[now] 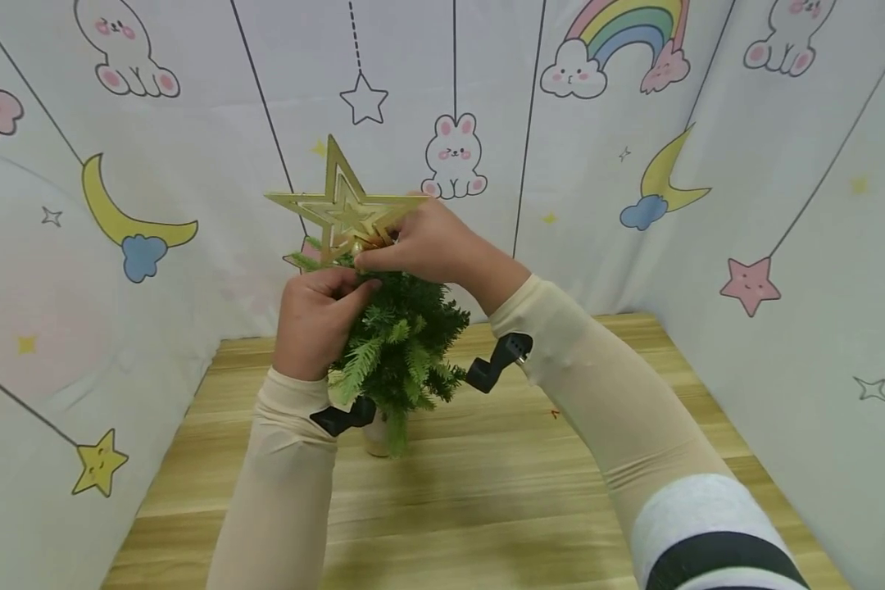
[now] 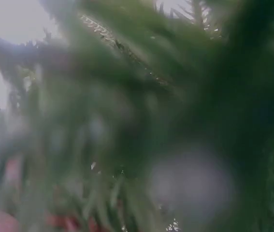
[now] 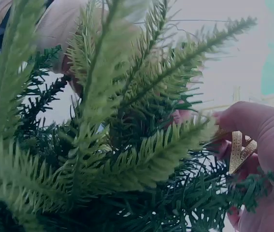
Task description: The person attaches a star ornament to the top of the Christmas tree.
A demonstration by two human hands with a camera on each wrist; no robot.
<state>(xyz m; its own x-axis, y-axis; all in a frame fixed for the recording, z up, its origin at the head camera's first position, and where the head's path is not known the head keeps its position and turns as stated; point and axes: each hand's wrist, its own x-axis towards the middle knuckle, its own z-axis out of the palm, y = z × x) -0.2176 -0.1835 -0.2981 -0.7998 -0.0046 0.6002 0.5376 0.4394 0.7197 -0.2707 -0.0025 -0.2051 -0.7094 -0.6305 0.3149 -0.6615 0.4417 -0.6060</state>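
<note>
While left hand (image 1: pixel 315 318) grips tree (image 1: pixel 401 344), right hand (image 1: pixel 428 243) pinches star (image 1: pixel 339 209)

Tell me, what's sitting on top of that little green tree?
A gold star sits at the top of the small tree, held by the right hand. The left hand grips the upper branches. The star's attachment is hidden behind fingers.

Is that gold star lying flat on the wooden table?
No, the gold star is up at the top of the small green tree, pinched by the right hand, well above the table.
</note>
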